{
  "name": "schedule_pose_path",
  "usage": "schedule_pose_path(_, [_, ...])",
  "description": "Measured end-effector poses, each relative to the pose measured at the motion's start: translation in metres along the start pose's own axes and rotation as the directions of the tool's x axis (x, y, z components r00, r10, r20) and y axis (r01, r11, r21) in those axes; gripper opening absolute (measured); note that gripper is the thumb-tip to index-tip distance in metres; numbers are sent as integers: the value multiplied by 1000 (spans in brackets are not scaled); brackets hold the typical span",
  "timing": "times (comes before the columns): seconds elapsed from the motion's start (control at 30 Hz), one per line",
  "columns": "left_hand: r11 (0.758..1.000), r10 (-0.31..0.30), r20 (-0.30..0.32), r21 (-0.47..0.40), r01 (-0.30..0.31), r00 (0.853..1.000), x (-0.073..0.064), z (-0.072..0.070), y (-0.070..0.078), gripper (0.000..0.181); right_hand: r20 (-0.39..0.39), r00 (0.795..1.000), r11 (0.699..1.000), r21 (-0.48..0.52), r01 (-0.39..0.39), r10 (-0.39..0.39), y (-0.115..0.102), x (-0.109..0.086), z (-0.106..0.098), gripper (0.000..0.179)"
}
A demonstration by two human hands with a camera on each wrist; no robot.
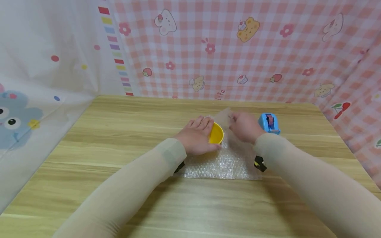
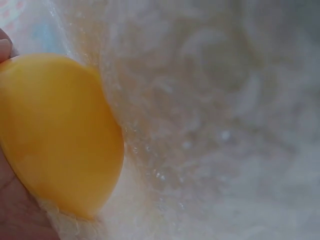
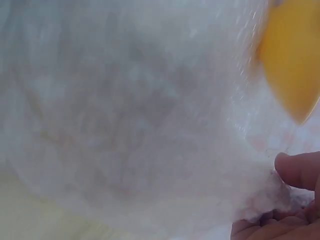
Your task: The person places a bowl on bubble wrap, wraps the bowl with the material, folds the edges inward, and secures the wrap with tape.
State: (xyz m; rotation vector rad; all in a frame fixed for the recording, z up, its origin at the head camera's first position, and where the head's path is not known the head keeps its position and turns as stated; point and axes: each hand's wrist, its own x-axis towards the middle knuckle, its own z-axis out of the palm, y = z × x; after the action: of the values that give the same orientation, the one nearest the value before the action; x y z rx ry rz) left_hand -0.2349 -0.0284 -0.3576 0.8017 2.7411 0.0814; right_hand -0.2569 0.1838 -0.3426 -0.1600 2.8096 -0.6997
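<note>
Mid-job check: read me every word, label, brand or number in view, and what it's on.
"life": red lettering, low on the pink checked backdrop.
None readable on the yellow container or bubble wrap; any on the blue tape dispenser is too small.

a smooth yellow bowl [image 1: 217, 134], its rounded rim showing at the right, is over the bubble wrap, held by the left hand [image 1: 197, 136]. the clear, crinkled bubble wrap [image 1: 223, 163] lies flat along its near edge; the right hand [image 1: 245, 125] pinches its far right part.

Lettering "life" [image 1: 220, 95] — red, on checked cloth [image 1: 190, 31]
</note>
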Motion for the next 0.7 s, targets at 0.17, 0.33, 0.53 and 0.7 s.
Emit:
schedule_pose_path(0.17, [999, -3, -8, -37, 3, 1000, 1, 0, -1, 105, -4, 998, 997, -51, 58, -58, -9, -11, 6, 41])
schedule_pose_path(0.33, [995, -3, -24, -99, 0, 1000, -1, 1, -3, 106, -21, 995, 995, -20, 98, -98, -15, -17, 14, 35])
schedule_pose_path(0.53, [963, -8, -88, -269, -16, 996, -2, 2, -7, 118, -29, 987, 987, -46, 156, -158, -17, -19, 25, 38])
schedule_pose_path(0.7, [937, -3, -112, -349, -36, 994, -1, 3, -9, 125, -41, 982, 975, -131, 180, -187, -19, -25, 31, 45])
